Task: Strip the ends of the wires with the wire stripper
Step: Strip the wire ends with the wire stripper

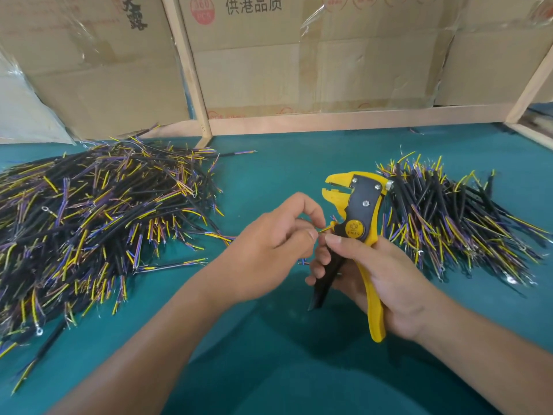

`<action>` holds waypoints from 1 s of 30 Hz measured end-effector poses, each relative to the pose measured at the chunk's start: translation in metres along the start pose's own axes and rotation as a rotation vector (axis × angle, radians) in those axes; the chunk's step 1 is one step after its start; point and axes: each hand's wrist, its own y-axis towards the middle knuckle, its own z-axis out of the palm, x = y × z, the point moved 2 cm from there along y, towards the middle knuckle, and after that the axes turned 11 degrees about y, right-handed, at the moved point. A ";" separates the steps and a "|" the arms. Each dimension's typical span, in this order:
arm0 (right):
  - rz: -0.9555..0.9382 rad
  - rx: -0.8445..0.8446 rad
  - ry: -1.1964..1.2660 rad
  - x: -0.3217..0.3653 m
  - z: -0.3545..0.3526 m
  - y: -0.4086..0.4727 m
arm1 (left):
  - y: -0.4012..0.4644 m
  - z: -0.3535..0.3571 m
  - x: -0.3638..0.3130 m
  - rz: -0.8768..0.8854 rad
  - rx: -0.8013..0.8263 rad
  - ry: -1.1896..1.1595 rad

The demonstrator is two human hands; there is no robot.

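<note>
Head cam shows the right hand (386, 283) wrapped around the handles of the yellow stripper (356, 223) at center right, head pointing up with its jaws apart. Left hand (269, 247) pinches a wire (324, 229) between thumb and forefinger, its tip right at the stripper's side. Wire piles sit mid left (89, 223) and mid right (454, 223) on the green table (284, 369), cardboard boxes (329, 61) across the top.

In the right hand (386, 283), the wire stripper (356, 223) looks matt yellow and black plastic with shiny metal screws. Under both hands lies a smooth teal mat (299, 354); beyond them stand taped brown cardboard boxes (299, 55) and bare wooden battens (188, 67).
</note>
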 end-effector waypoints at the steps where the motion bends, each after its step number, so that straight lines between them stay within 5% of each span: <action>1: -0.011 0.000 -0.011 -0.001 0.000 0.000 | 0.000 0.001 0.000 0.003 0.011 -0.022; 30: -0.122 -0.084 -0.046 0.002 -0.005 0.001 | -0.002 -0.006 -0.006 0.113 -0.023 0.335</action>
